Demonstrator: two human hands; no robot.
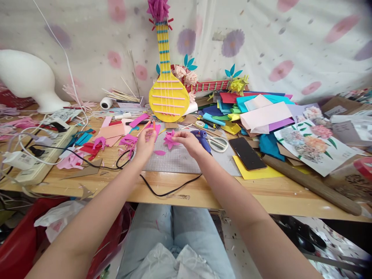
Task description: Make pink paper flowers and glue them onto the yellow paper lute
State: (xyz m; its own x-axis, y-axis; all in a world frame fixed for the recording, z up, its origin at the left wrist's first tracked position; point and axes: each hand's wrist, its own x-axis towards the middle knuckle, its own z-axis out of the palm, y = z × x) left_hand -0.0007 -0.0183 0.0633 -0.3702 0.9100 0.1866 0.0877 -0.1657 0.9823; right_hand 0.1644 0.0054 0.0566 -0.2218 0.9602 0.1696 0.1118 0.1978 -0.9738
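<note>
The tabletop (pixel 203 192) is the biggest thing before me, a long wooden surface running from the left edge to the right, crowded with craft scraps. At its far edge, near the middle, a yellow toy guitar (pixel 167 95) stands upright against the flowered cloth behind. Toward the far right corner lies a heap of coloured paper sheets (pixel 261 112), and just in front of it a flower print (pixel 312 145). At the far left corner sits a white foam head form (pixel 29 79), with a power strip (pixel 37 157) near the left edge and a black cord (pixel 162 190) trailing from there across the near edge.

In the middle of the tabletop is a grey cutting mat (pixel 177 159), and both my hands work over it. To the right of the mat rest a black phone (pixel 247 154) on a yellow sheet (pixel 255 170), a pair of scissors (pixel 217 143) and a blue glue gun (pixel 202 138).

My right hand (pixel 188 140) is over the far part of the mat, its fingers pinched narrow on a pink paper flower (pixel 169 139), which sits just to its left. My left hand (pixel 145 143) is just beside the flower on the other side, fingers closed around a thin orange stick (pixel 153 124) that pokes up from them. A small pink petal (pixel 159 152) lies on the mat between my wrists.
</note>
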